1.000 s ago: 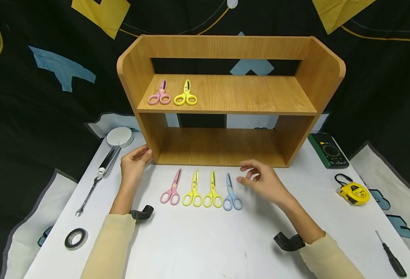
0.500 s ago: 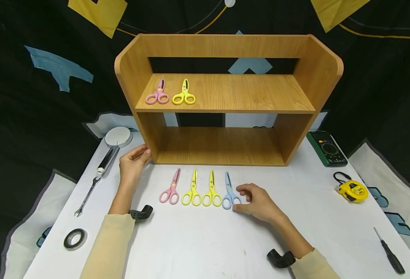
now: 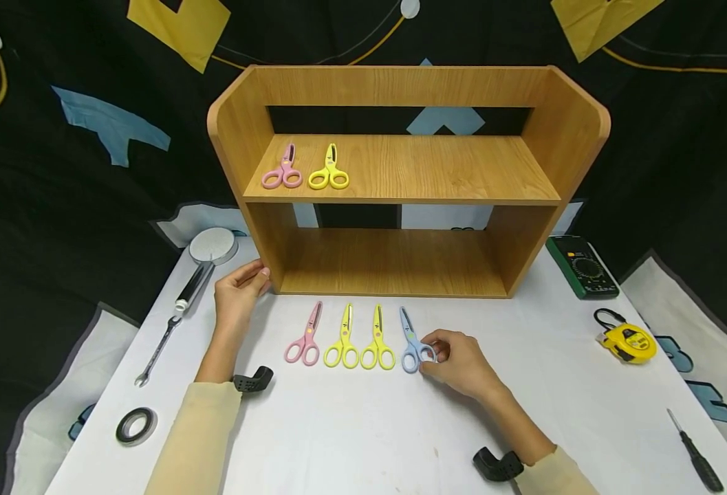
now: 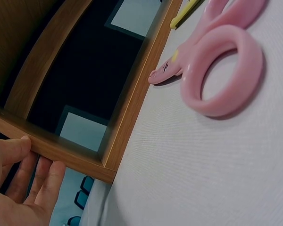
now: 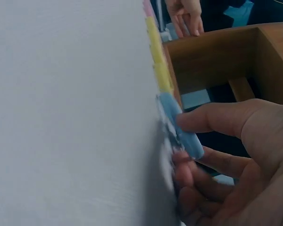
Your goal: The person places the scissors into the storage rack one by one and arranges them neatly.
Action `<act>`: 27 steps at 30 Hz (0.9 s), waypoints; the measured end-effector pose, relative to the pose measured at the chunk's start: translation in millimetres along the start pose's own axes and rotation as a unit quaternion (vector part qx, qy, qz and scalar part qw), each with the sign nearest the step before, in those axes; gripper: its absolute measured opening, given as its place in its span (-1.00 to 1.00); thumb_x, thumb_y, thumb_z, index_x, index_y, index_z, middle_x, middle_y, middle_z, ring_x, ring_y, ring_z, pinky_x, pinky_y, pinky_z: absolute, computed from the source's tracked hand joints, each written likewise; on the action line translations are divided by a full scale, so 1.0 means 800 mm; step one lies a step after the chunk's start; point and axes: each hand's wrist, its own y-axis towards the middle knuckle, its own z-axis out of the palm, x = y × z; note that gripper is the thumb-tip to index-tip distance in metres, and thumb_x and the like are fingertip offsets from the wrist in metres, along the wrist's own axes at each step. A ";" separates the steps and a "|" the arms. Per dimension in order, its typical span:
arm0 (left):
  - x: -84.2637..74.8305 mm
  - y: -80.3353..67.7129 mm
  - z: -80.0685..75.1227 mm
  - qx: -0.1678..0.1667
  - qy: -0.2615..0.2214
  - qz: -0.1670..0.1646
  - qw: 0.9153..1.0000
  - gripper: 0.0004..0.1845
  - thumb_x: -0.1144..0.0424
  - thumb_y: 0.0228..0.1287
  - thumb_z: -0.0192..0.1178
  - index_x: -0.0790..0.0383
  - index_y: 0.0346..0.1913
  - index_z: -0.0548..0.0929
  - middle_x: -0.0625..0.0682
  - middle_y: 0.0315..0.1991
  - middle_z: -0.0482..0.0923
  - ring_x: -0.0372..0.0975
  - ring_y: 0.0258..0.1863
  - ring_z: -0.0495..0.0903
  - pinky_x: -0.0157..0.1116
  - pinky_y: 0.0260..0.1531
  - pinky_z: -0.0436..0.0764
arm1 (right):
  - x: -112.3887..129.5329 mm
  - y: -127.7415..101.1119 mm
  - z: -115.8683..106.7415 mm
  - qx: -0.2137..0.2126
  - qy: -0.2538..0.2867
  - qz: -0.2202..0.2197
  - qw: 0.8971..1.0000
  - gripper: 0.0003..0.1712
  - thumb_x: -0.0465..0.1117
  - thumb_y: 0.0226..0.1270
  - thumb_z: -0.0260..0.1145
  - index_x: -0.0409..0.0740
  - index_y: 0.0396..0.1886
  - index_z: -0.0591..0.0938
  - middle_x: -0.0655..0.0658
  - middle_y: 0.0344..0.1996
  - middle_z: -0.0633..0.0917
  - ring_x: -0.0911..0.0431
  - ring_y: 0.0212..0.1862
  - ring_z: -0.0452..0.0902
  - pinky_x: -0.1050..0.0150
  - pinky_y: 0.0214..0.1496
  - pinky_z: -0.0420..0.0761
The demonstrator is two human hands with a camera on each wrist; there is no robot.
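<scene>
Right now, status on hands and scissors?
Right hand pinching blue scissors handle on the table. Left hand resting against shelf corner. Nothing blocking.

right hand: came down from above the worktop to the blue scissors | grip: fingers, loose and apart a second ago, now curl round the right handle loop | blue scissors: blades now angled slightly left | right forearm: drawn back toward the person
</scene>
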 end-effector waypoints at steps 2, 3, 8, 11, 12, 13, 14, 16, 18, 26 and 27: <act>0.001 0.001 0.000 0.002 -0.004 -0.002 1.000 -0.60 0.41 0.33 0.39 0.43 0.20 0.67 -0.08 -0.20 0.76 -0.29 -0.14 0.76 -0.36 -0.04 0.80 | -0.001 0.001 -0.005 0.010 0.027 0.011 1.000 -0.60 -0.31 0.12 0.52 -0.16 0.00 0.73 0.01 -0.49 0.70 0.17 -0.48 0.47 0.42 -0.54 0.45; 0.001 0.002 0.000 0.003 -0.006 -0.005 1.000 -0.60 0.41 0.33 0.38 0.43 0.20 0.67 -0.08 -0.20 0.76 -0.30 -0.14 0.76 -0.36 -0.04 0.80 | -0.002 0.002 -0.008 0.017 0.041 0.014 0.999 -0.60 -0.32 0.14 0.50 -0.17 0.02 0.72 0.02 -0.51 0.71 0.18 -0.52 0.46 0.42 -0.58 0.45; 0.001 0.006 -0.004 0.021 -0.016 -0.013 1.000 -0.56 0.40 0.33 0.39 0.45 0.24 0.64 -0.08 -0.19 0.75 -0.34 -0.14 0.75 -0.36 -0.01 0.79 | 0.005 0.001 -0.028 0.038 0.095 0.021 0.994 -0.57 -0.29 0.20 0.51 -0.23 0.08 0.69 0.01 -0.53 0.67 0.20 -0.52 0.40 0.42 -0.56 0.42; 0.001 0.009 -0.009 0.043 -0.015 -0.021 0.999 -0.51 0.36 0.32 0.41 0.45 0.27 0.61 -0.14 -0.19 0.76 -0.36 -0.13 0.75 -0.27 0.08 0.77 | 0.020 -0.006 -0.045 0.043 0.128 0.010 0.991 -0.54 -0.29 0.21 0.52 -0.25 0.12 0.68 -0.04 -0.49 0.67 0.19 -0.46 0.45 0.41 -0.45 0.52; 0.001 0.010 -0.011 0.050 -0.015 -0.026 0.998 -0.49 0.35 0.32 0.41 0.46 0.28 0.60 -0.15 -0.19 0.76 -0.37 -0.12 0.75 -0.23 0.12 0.75 | 0.027 -0.009 -0.051 0.045 0.139 0.005 0.989 -0.53 -0.30 0.22 0.52 -0.27 0.13 0.67 -0.06 -0.46 0.69 0.18 -0.43 0.48 0.41 -0.41 0.55; 0.000 0.011 -0.013 0.057 -0.013 -0.031 0.998 -0.47 0.34 0.32 0.42 0.45 0.30 0.58 -0.17 -0.18 0.76 -0.37 -0.11 0.75 -0.18 0.16 0.73 | 0.034 -0.012 -0.058 0.047 0.148 -0.002 0.988 -0.53 -0.30 0.23 0.52 -0.28 0.14 0.67 -0.09 -0.44 0.70 0.18 -0.40 0.52 0.41 -0.37 0.58; 0.000 0.012 -0.015 0.066 -0.010 -0.037 0.997 -0.44 0.33 0.31 0.43 0.44 0.32 0.57 -0.19 -0.17 0.76 -0.38 -0.10 0.75 -0.14 0.19 0.70 | 0.041 -0.014 -0.066 0.048 0.155 -0.010 0.987 -0.52 -0.30 0.23 0.52 -0.28 0.15 0.66 -0.11 -0.41 0.73 0.16 -0.36 0.57 0.40 -0.32 0.64; 0.000 0.013 -0.018 0.083 -0.005 -0.047 0.995 -0.40 0.31 0.32 0.42 0.44 0.37 0.52 -0.21 -0.15 0.76 -0.38 -0.08 0.74 -0.10 0.23 0.67 | 0.058 -0.020 -0.082 0.048 0.169 -0.030 0.984 -0.50 -0.30 0.25 0.52 -0.29 0.17 0.64 -0.14 -0.37 0.75 0.15 -0.32 0.64 0.39 -0.24 0.70; 0.001 0.015 -0.020 0.093 -0.006 -0.054 0.994 -0.36 0.31 0.32 0.43 0.45 0.39 0.49 -0.21 -0.14 0.76 -0.38 -0.07 0.74 -0.08 0.23 0.65 | 0.077 -0.024 -0.099 0.045 0.182 -0.050 0.981 -0.50 -0.29 0.28 0.52 -0.29 0.19 0.63 -0.13 -0.34 0.76 0.15 -0.27 0.68 0.39 -0.19 0.74; 0.002 0.016 -0.021 0.093 -0.007 -0.060 0.994 -0.36 0.30 0.33 0.42 0.48 0.39 0.47 -0.20 -0.12 0.73 -0.37 -0.07 0.74 -0.10 0.22 0.67 | 0.161 -0.016 -0.168 -0.048 0.144 -0.121 0.981 -0.54 -0.17 0.33 0.52 -0.15 0.18 0.66 -0.04 -0.31 0.78 0.12 -0.22 0.67 0.39 -0.21 0.71; 0.002 0.016 -0.020 0.092 -0.005 -0.060 0.994 -0.36 0.30 0.33 0.42 0.48 0.39 0.48 -0.20 -0.12 0.73 -0.36 -0.07 0.74 -0.08 0.24 0.66 | 0.170 -0.009 -0.175 -0.065 0.128 -0.121 0.982 -0.53 -0.13 0.33 0.52 -0.12 0.19 0.66 -0.03 -0.30 0.78 0.13 -0.22 0.64 0.40 -0.24 0.68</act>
